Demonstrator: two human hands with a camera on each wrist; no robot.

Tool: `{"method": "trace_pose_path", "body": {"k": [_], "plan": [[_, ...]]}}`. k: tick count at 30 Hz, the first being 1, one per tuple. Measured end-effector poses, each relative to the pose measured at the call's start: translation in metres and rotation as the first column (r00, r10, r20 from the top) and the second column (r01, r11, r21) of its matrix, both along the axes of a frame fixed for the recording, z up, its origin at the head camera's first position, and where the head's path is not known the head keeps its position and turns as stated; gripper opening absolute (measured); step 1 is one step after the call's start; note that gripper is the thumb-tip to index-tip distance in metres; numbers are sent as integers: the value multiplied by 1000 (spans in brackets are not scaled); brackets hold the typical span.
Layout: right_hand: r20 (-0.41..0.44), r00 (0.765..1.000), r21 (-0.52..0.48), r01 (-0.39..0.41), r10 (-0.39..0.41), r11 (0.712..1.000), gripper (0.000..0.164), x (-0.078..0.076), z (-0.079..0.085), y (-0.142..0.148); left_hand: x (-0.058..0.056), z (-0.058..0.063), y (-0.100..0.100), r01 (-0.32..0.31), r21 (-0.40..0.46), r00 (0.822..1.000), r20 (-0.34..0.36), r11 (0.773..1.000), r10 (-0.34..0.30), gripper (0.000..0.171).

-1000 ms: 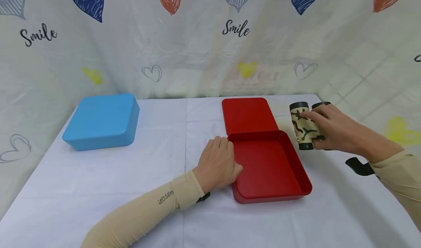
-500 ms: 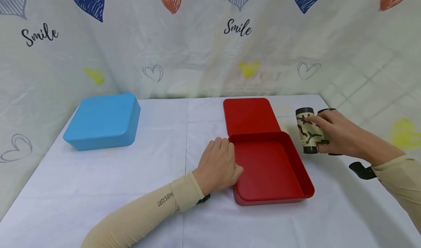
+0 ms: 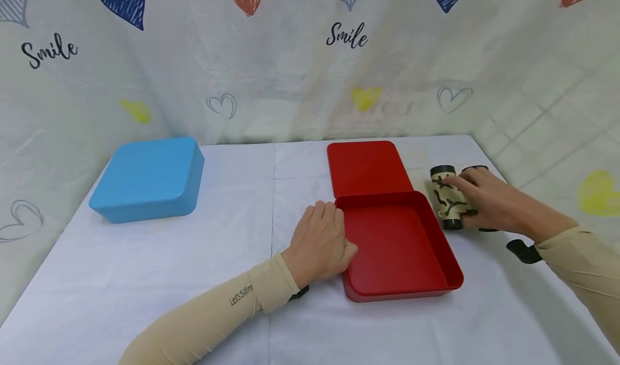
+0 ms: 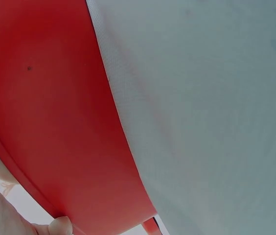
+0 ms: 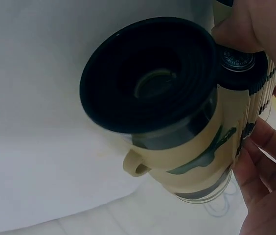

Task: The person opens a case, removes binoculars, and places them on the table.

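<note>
My right hand (image 3: 494,198) grips a pair of camouflage-patterned binoculars (image 3: 443,195) just right of the red box, close over the table. Its black eyecup (image 5: 148,73), a small strap loop (image 5: 135,164) and a compass dial (image 5: 238,58) show in the right wrist view, with my thumb and fingers around the middle. My left hand (image 3: 319,241) holds the left wall of the open red box (image 3: 394,246), thumb at the rim. That wall (image 4: 64,107) fills the left of the left wrist view. The box's inside is bare, and its lid (image 3: 368,166) lies flat behind it.
A closed light-blue box (image 3: 147,176) stands at the back left of the table. White cloth (image 3: 232,300) covers the tabletop, and a curtain (image 3: 286,58) printed with hearts hangs along its back and sides.
My right hand has lowered the binoculars toward the table beside the red box. The left hand keeps its hold on the box wall.
</note>
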State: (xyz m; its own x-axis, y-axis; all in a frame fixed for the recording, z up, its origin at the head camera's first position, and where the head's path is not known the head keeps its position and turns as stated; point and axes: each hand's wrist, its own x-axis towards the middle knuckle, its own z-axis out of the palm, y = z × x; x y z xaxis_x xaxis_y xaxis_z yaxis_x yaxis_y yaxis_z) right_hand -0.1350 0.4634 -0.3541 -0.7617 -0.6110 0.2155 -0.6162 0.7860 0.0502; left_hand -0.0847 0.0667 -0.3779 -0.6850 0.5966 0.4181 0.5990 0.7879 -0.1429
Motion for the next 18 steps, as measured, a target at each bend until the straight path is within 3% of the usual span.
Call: {"method": "trace_pose_path", "body": {"k": [7,18], "plan": [[36,997,39,72,-73,997,79,1,1,-2,-1,-1,0,1,8,1000,20,1000,-1,22],[73,996,52,55,-59,997,74,-3,-2,0,-1,-4,0,2,11,1000,21,1000,-2,21]]}}
